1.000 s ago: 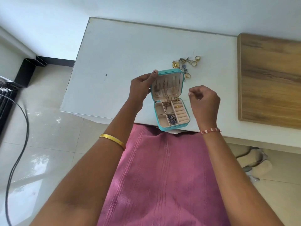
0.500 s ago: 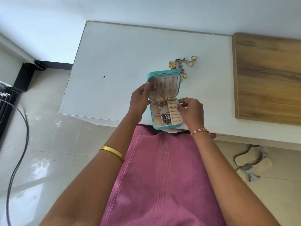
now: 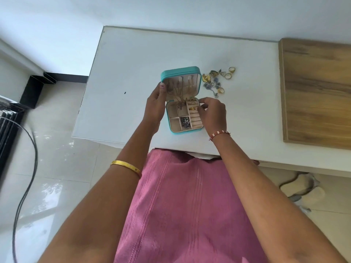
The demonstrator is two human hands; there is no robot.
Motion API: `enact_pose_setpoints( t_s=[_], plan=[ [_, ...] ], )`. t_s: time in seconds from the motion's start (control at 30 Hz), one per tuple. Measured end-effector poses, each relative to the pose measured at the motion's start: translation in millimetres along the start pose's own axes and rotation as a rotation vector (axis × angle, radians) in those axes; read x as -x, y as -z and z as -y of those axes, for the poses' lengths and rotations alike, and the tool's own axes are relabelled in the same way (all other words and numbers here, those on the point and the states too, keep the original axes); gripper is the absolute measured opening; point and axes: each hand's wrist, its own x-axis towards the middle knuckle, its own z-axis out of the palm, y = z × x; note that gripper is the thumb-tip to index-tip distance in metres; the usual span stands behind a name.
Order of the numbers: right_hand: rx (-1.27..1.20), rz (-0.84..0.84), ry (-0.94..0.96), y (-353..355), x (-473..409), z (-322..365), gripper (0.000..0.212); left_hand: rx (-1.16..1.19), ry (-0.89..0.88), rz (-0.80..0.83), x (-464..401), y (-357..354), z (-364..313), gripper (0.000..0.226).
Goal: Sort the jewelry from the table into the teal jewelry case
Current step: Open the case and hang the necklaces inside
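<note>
The teal jewelry case (image 3: 181, 132) lies open near the table's front edge, its lid (image 3: 180, 71) raised with gold chains hanging inside. My left hand (image 3: 156, 105) grips the lid's left side, thumb on the inner edge. My right hand (image 3: 213, 112) sits at the case's right rim, fingertips curled over the ring rolls beside a gold ring (image 3: 193, 108); whether they pinch anything is hidden. A dark blue piece (image 3: 185, 122) lies in a lower compartment. A pile of loose jewelry (image 3: 217, 80), gold rings and blue pieces, lies right of the lid.
The white table (image 3: 123, 73) ends at a left edge and a near edge by my pink lap. A wooden board (image 3: 315, 92) covers its right part. Black cables (image 3: 26, 168) hang at far left; slippers (image 3: 302, 188) lie on the floor.
My right hand dropped from above the table to the case's right rim and now fingers the ring rolls. My left hand kept hold of the lid. The view shifted a little.
</note>
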Motion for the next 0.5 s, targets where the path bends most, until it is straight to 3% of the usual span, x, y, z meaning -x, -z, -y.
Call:
enact_pose_setpoints(
  t_s=[0.5],
  plan=[
    [-0.029, -0.043, 0.007, 11.9, 3.4, 2.1, 0.032, -0.095, 0.001, -0.021, 17.4, -3.5, -5.3, 0.045]
  ],
)
